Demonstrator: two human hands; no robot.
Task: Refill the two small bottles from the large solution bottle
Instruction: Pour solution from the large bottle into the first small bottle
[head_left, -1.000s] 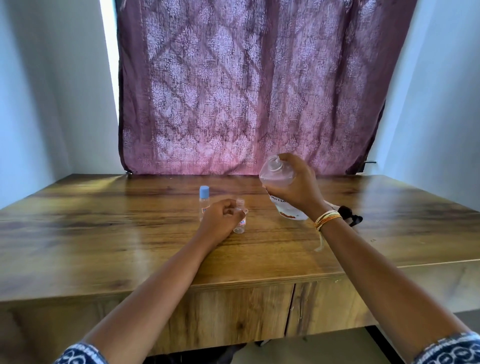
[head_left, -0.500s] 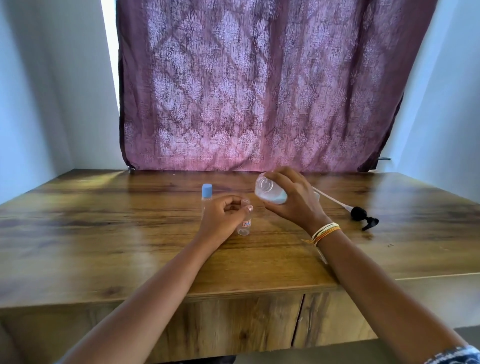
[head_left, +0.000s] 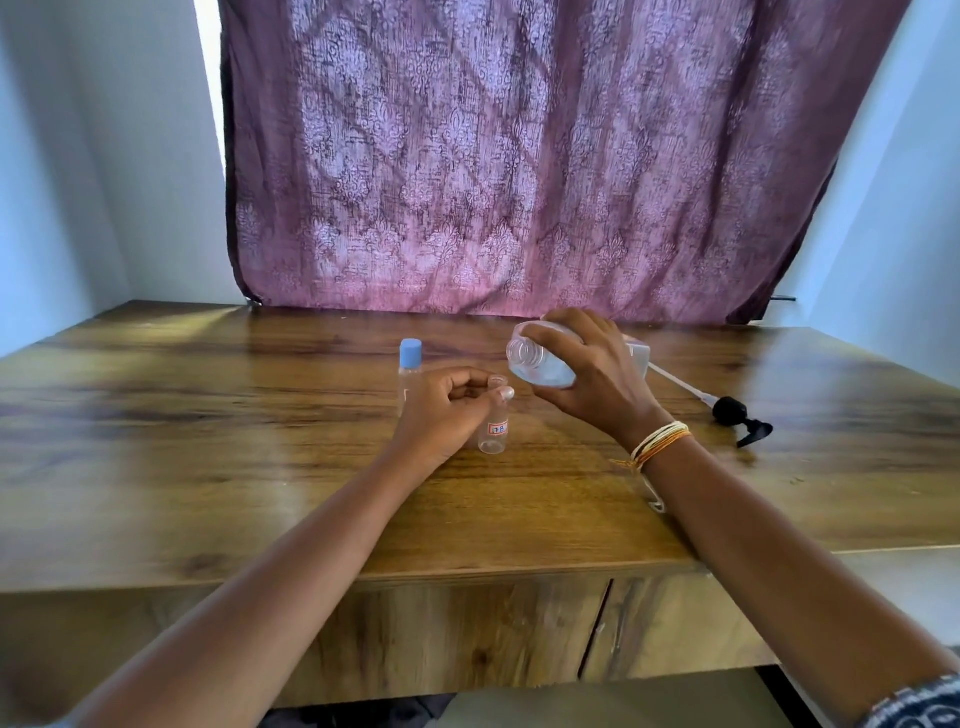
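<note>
My right hand (head_left: 592, 379) grips the large clear solution bottle (head_left: 535, 364), tipped on its side with its open threaded neck pointing left, just above and right of a small open bottle. That small clear bottle (head_left: 493, 428), with a red-edged label, stands on the wooden table (head_left: 208, 467). My left hand (head_left: 447, 410) holds it near its neck with curled fingers. A second small bottle with a blue cap (head_left: 410, 358) stands upright just behind my left hand, its lower part hidden.
The black pump head with its long white tube (head_left: 737, 415) lies on the table to the right of my right hand. A purple patterned curtain (head_left: 519, 156) hangs behind the table. A cupboard front shows below the table edge.
My right hand has lowered the large bottle and tipped it further, bringing its neck closer to the small open bottle. My left hand has stayed on the small bottle.
</note>
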